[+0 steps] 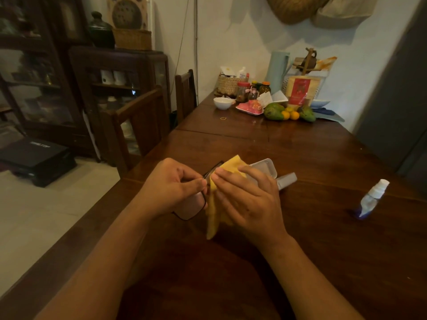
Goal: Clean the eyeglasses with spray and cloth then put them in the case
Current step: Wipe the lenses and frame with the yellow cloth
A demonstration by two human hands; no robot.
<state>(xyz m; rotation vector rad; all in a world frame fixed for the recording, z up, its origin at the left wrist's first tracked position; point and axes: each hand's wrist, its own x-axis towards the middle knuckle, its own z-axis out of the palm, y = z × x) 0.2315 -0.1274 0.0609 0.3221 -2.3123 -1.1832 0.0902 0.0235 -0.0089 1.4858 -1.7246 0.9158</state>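
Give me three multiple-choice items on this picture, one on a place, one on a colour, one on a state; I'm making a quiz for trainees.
1. Where is the spray bottle?
A. in the left hand
B. on the table, right of the hands
C. inside the case

2. What colour is the cloth?
A. yellow
B. blue
C. white

3. What is happening to the glasses?
A. they lie in the shut case
B. they rest folded on the table
C. they are held up and wiped

Key:
1 B: the bottle stands alone on the table, touched by neither hand.
2 A: the cloth in the right hand is yellow.
3 C: the left hand pinches the frame while the right presses the cloth on one lens; the clear case lies behind the hands.
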